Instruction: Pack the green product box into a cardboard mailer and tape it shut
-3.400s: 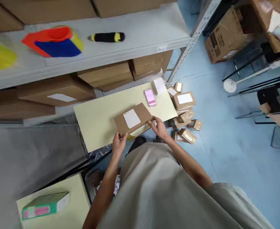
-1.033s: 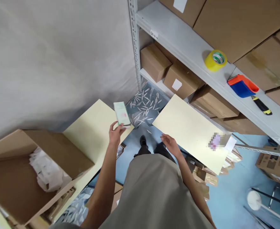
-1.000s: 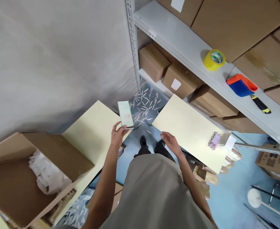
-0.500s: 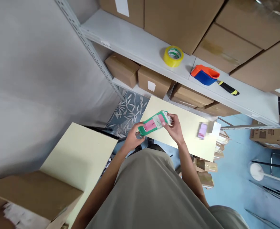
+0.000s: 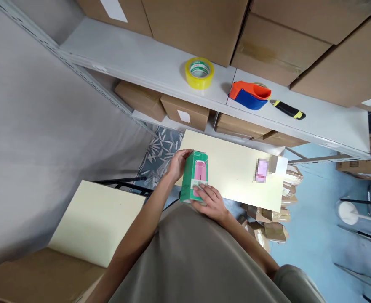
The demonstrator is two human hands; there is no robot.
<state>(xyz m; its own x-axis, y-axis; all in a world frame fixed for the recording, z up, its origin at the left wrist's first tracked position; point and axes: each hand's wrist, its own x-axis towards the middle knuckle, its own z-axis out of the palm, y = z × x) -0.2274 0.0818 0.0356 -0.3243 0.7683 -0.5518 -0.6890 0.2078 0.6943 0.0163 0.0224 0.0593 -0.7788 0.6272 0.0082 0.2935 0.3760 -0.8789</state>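
A green product box (image 5: 189, 174) with a pink picture on its front is held up close to my body, over the near edge of the cream table (image 5: 229, 168). My left hand (image 5: 178, 164) grips its upper left side, fingers bent around the top corner. Against the lower right of the box lies my right hand (image 5: 211, 203), its fingers across the pale label on the front and its thumb near the bottom edge. A pinkish-purple, blurred-out item (image 5: 261, 170) rests on the right part of the table.
On the shelf (image 5: 160, 54) ahead are a yellow tape roll (image 5: 199, 73), an orange and blue tape dispenser (image 5: 250, 95) and a black-yellow utility knife (image 5: 288, 110). Cartons (image 5: 198, 25) fill the racks. A second cream table (image 5: 100, 219) and an open carton (image 5: 40, 273) stand at left.
The box has been turned from lying slantwise to upright and drawn nearer my body. My right hand has moved from its upper end down to its lower front; my left hand has moved up.
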